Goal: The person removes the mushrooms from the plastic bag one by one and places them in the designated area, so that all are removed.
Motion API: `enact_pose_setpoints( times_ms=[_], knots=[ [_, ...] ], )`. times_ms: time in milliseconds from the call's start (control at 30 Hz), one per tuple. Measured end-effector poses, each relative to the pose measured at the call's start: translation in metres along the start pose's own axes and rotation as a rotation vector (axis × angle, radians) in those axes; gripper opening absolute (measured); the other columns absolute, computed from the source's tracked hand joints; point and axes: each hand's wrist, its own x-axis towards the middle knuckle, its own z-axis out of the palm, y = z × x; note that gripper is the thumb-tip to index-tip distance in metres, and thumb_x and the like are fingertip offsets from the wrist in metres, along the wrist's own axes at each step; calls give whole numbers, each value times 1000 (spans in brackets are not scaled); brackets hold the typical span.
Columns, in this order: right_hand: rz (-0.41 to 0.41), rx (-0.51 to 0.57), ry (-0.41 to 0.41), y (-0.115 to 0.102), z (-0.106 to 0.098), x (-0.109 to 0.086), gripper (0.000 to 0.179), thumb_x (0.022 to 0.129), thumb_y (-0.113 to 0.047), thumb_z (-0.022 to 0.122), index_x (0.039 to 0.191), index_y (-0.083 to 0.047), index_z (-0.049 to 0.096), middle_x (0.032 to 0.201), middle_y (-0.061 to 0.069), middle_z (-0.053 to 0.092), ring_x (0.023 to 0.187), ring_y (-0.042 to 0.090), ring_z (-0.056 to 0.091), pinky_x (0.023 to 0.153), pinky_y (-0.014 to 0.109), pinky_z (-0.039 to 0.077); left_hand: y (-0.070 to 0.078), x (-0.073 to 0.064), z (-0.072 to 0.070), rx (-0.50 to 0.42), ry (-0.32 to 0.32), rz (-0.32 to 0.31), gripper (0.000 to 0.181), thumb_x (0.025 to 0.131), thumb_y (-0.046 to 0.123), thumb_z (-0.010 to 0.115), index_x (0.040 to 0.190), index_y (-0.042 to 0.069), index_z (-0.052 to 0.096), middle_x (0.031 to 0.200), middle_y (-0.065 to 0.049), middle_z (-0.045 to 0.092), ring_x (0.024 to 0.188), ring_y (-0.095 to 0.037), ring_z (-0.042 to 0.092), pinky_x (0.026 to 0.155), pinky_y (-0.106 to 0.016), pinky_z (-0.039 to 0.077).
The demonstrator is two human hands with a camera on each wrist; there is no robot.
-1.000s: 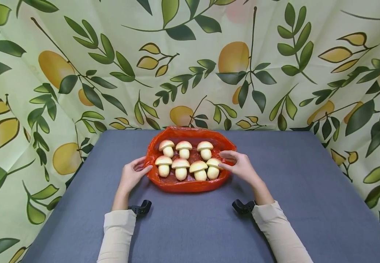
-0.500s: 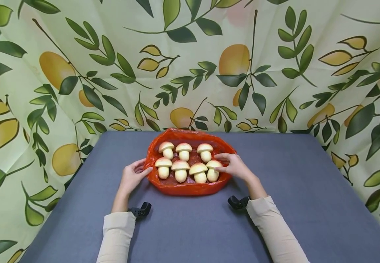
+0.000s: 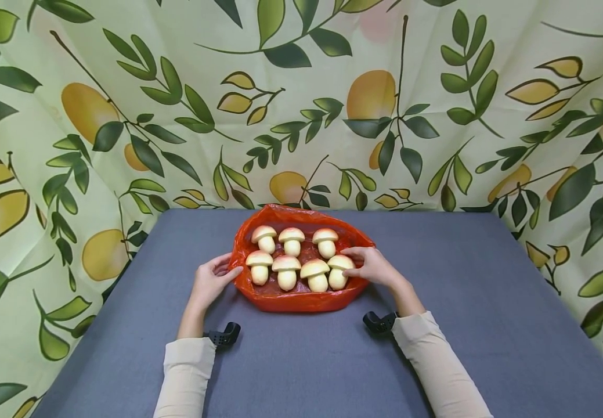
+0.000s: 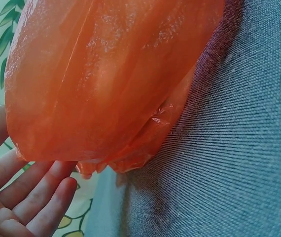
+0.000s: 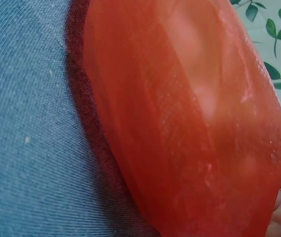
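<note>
A red plastic bag point(image 3: 301, 302), its mouth spread wide, lies on the grey-blue cloth. Inside stand several toy mushrooms point(image 3: 286, 270) in two rows, with pale stems and yellow caps tinged red. At the bag's left edge rests my left hand point(image 3: 209, 281), thumb by the rim and fairly straight fingers outside against the plastic. My right hand point(image 3: 376, 268) reaches over the right rim, thumb and fingers around the front-right mushroom point(image 3: 338, 278). In the right wrist view the bag's wall hides most of that hand and all the mushrooms.
The grey-blue tablecloth point(image 3: 301, 366) spreads around the bag. Behind and at both sides hangs a curtain point(image 3: 311, 116) printed with leaves and yellow fruit. Black wrist cameras point(image 3: 223, 335) sit on both forearms.
My right hand has moved a little left, and its thumb has come down beside the front-right mushroom's stem. More of that mushroom's cap shows. The left hand has hardly moved.
</note>
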Motion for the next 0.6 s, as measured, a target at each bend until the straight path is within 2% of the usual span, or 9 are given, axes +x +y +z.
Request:
enact_pose_setpoints(
  times_ms=[167, 300, 400, 600],
  knots=[
    [-14, -55, 22, -1, -1, -2, 43, 81, -5, 74, 118, 10, 62, 116, 28, 67, 107, 37, 65, 94, 50, 54, 0, 0, -1, 2, -4, 0, 52, 88, 17, 71, 133, -1, 55, 126, -26, 64, 116, -34, 63, 90, -14, 54],
    [-22, -74, 36, -1, -1, -2, 41, 81, -5, 73, 117, 10, 62, 116, 27, 67, 108, 36, 64, 95, 51, 53, 0, -1, -1, 5, -4, 0, 52, 88, 18, 71, 133, -1, 55, 126, -26, 63, 117, -35, 63, 94, -22, 56],
    [-23, -64, 47, -1, -1, -3, 41, 82, -5, 72, 118, 10, 61, 117, 27, 67, 108, 37, 64, 96, 51, 53, 1, -1, -1, 5, -2, -1, 52, 87, 17, 71, 133, -1, 55, 126, -26, 63, 116, -35, 63, 93, -20, 55],
    [-30, -74, 78, -2, -5, -6, 41, 82, -6, 73, 119, 8, 62, 117, 26, 67, 108, 36, 64, 96, 51, 53, 2, -2, -1, -4, -3, 1, 51, 87, 17, 71, 133, -1, 55, 127, -25, 63, 117, -34, 63, 88, -9, 51]
  ],
)
